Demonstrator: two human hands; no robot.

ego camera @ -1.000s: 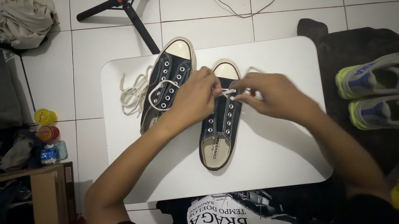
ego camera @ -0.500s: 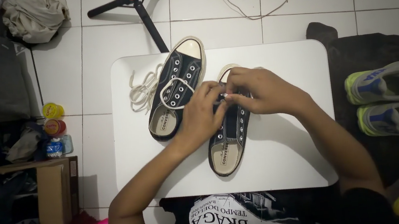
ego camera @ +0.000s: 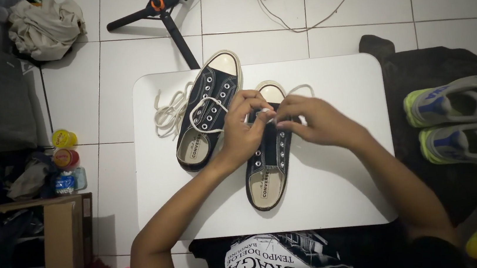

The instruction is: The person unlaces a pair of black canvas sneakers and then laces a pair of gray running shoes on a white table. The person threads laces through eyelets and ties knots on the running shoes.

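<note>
I am lacing the dark low sneaker point(ego camera: 265, 166) lying mid-table, toe toward the far edge. My left hand point(ego camera: 244, 130) and right hand point(ego camera: 314, 121) both pinch the white lace point(ego camera: 299, 90) near the toe eyelets. Next, I judge, the lace end must find the following eyelet. The canvas looks dark, with metal eyelets and a cream toe cap. Its mate point(ego camera: 207, 119) lies near the table's point(ego camera: 346, 199) far-left corner.

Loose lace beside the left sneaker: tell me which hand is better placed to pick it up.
Left, probably. The left hand sits nearer the loose lace on the table's left part, with only the unlaced sneaker between. The right hand would have to cross both sneakers.
</note>
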